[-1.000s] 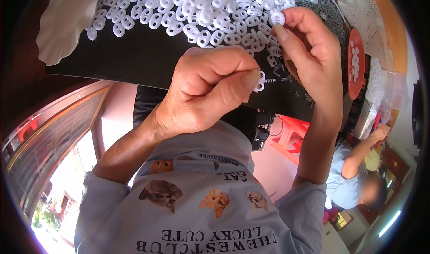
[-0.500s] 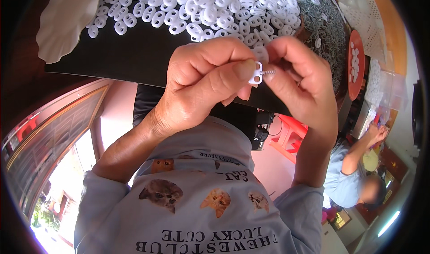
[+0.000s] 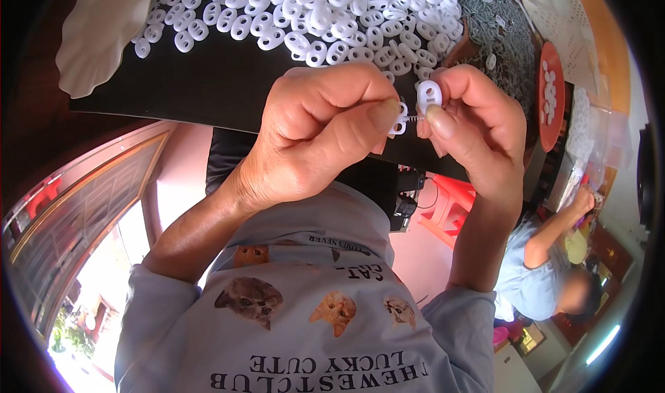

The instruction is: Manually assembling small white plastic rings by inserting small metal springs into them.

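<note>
White, smooth oval plastic toggle (image 3: 429,95) sits pinched in the right hand (image 3: 478,133); the left hand (image 3: 318,140) pinches a smaller white piece (image 3: 400,118) touching it, above the black table (image 3: 208,88) strewn with matching two-holed toggles (image 3: 325,12).

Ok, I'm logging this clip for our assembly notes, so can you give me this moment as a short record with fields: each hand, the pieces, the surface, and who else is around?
left hand: pinches a small white plastic piece at the fingertips
right hand: holds a white two-hole toggle
between the pieces: a thin spring seems to join them
pile: many white toggles heaped on the black board
other items: white shell-shaped dish, red tray with a few toggles
nearby: another person in blue, lower right
</note>
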Action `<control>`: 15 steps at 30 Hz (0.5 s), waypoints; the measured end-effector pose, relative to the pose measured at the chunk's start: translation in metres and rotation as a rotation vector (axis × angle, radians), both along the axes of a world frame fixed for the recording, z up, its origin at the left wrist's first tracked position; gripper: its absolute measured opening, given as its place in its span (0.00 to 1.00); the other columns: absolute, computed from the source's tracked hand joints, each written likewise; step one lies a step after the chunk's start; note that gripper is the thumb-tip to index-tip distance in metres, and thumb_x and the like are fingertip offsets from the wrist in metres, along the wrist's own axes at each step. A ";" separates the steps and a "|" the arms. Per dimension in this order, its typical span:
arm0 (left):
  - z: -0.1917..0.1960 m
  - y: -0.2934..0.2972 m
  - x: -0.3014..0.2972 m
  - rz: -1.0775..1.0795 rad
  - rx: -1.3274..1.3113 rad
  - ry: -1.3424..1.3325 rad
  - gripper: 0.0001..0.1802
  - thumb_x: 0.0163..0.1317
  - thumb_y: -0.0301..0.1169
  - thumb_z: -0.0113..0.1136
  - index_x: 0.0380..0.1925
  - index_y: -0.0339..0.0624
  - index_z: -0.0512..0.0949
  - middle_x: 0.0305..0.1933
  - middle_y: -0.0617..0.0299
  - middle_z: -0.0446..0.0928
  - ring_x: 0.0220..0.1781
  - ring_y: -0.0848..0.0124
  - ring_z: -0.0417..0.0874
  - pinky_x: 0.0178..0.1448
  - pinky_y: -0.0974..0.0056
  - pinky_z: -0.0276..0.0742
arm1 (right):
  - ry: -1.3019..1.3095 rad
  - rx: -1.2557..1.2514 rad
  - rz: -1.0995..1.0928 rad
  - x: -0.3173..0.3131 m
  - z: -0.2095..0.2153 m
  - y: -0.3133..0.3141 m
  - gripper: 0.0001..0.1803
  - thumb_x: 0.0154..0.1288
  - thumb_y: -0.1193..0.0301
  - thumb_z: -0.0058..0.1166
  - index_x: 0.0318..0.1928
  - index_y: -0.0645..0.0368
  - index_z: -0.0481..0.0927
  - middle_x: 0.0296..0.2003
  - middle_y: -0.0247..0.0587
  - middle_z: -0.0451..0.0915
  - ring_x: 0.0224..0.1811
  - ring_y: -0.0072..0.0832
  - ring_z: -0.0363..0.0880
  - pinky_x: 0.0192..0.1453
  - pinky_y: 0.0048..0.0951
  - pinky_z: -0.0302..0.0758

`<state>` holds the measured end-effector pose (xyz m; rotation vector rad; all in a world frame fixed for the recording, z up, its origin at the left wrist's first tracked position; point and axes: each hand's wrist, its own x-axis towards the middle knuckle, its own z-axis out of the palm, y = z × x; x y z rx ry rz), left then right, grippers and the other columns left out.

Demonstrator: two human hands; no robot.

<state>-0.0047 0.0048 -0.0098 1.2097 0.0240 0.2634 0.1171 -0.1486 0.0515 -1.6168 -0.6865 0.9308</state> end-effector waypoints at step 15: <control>0.000 -0.002 -0.001 0.017 0.054 0.034 0.08 0.65 0.23 0.48 0.34 0.31 0.76 0.30 0.61 0.76 0.25 0.79 0.74 0.27 0.75 0.68 | -0.012 0.072 0.037 -0.004 0.000 -0.006 0.06 0.65 0.76 0.54 0.37 0.68 0.74 0.26 0.29 0.73 0.26 0.10 0.67 0.29 0.13 0.62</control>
